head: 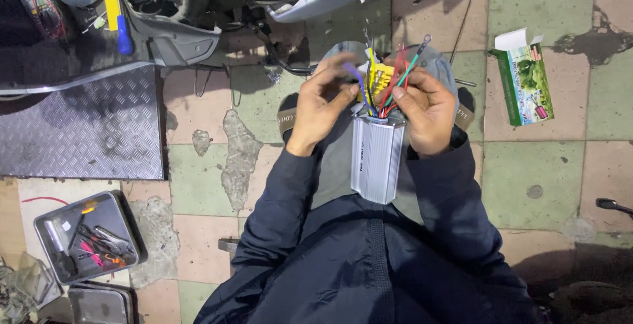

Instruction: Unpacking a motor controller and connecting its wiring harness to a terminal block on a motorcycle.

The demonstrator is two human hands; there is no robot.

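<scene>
A ribbed silver metal box (376,158) rests upright on my lap, with a bundle of coloured wires (382,80) sprouting from its top end. My left hand (321,104) pinches a purple wire from that bundle between thumb and fingers. My right hand (426,107) grips the red and green wires on the bundle's right side, close to the box's top edge. Yellow connectors show between the two hands. My dark blue sleeves run down to the bottom of the view.
A green and white carton (525,81) lies open on the tiled floor at the right. A metal tray of hand tools (88,235) sits at the lower left. A ridged metal plate (82,126) and a partly stripped scooter body (178,33) fill the upper left.
</scene>
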